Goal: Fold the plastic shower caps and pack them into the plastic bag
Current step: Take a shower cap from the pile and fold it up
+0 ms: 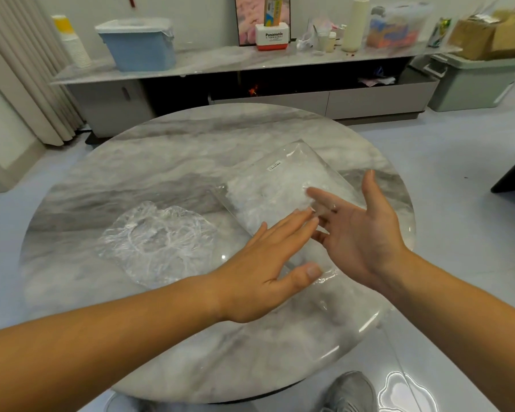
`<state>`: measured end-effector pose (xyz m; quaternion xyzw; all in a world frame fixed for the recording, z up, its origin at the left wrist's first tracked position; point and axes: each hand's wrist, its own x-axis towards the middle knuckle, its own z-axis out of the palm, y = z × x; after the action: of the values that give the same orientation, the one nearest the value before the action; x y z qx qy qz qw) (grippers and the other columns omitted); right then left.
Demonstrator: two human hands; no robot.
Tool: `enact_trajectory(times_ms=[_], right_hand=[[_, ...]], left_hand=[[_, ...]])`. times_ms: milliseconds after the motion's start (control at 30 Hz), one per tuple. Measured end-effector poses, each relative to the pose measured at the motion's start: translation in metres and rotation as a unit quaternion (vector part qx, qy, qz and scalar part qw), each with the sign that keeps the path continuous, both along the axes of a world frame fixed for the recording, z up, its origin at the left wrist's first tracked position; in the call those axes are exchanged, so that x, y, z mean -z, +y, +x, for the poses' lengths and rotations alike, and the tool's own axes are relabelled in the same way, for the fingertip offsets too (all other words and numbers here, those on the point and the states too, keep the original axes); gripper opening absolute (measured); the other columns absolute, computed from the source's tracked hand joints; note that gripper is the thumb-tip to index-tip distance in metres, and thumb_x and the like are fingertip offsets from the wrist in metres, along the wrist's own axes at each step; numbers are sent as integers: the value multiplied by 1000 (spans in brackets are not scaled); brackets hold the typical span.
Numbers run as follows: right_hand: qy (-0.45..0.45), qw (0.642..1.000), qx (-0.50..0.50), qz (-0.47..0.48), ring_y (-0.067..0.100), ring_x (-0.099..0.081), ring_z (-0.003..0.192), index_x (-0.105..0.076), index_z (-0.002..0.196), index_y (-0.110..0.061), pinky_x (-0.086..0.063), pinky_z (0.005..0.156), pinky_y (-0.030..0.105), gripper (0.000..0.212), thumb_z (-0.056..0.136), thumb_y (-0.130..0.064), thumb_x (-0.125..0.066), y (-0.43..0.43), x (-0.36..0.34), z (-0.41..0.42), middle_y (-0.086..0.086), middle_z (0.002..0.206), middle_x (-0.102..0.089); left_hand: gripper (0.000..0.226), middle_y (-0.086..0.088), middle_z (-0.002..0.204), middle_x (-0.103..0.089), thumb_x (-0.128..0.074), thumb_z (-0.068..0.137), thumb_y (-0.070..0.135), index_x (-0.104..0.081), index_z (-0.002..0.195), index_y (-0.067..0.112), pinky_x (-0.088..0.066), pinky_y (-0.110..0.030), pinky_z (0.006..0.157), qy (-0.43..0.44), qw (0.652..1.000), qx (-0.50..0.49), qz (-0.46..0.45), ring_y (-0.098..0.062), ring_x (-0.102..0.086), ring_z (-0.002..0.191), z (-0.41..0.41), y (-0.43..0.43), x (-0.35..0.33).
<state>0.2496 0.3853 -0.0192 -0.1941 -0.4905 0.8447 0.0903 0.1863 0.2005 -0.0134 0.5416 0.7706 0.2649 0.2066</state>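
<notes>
Hands meet over the near end of the plastic bag [280, 179] in the head view. The left hand [268, 263] lies palm down with straight fingers, its thumb at the clear film. The right hand [357, 230] is turned palm up, fingers spread, its forefinger over the bag. Neither grips anything. The bag lies right of centre, already stuffed with white folded caps. One loose shower cap [158, 239] lies spread flat and unfolded on the left, well apart from the bag.

The step seems to be settling the bag before the last cap. To do it well, press the air out with a flat palm, then pinch the mouth open (the film is slippery and hard to see) and fold the cap small before sliding it in.

The round marble table [191, 150] is glossy. Behind it stands a long sideboard [220, 59] carrying a blue bin [140, 46] and a cardboard box [488, 34]; a curtain [21, 69] hangs at left.
</notes>
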Motion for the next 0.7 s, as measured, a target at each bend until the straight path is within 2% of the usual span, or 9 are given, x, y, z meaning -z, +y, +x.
enact_trajectory(times_ms=[67,133,233,333,533,700], right_hand=[[5,1000,17,-22,27,-60,121,-65,132,-7,-42,113,44,95,86,-84,-33,-2,-3,-6,13,129,-67],[1,999,33,-42,22,-59,120,-64,133,-7,-44,109,40,94,86,-83,-35,-4,-8,-12,12,136,-62],[-3,995,48,-84,24,-54,131,-59,137,-8,-37,115,45,95,84,-84,-38,-4,-14,-23,11,149,-50],[0,989,57,-134,27,-53,132,-55,139,-7,-33,118,49,94,83,-82,-44,-7,-17,-31,14,155,-41],[16,970,128,-205,43,-69,110,-57,130,-2,-47,108,48,79,86,-66,-64,-13,-17,-22,27,140,-50],[12,965,132,-225,48,-65,114,-58,129,1,-48,107,52,76,88,-63,-63,-19,-17,-6,28,134,-55]], left_hand=[[80,19,167,10,-23,94,68,-2,161,31,3,-45,127,-6,1000,4,5,10,15,148,-1,-4,1],[79,19,167,8,-24,94,68,-3,161,32,0,-45,127,-14,1000,3,5,10,14,148,-3,-7,2],[79,19,167,6,-25,93,68,-3,161,32,-2,-45,127,-24,1000,5,7,10,13,148,-4,-10,2],[80,19,167,6,-26,93,67,-2,161,31,-2,-44,127,-30,1000,4,7,10,13,148,-3,-11,3],[81,23,164,9,-26,92,68,0,160,32,-1,-40,127,-25,1000,0,0,13,13,147,-5,-14,2],[83,18,167,9,-26,92,68,1,161,30,-2,-40,127,-26,1000,1,-1,13,14,146,-4,-13,1]])
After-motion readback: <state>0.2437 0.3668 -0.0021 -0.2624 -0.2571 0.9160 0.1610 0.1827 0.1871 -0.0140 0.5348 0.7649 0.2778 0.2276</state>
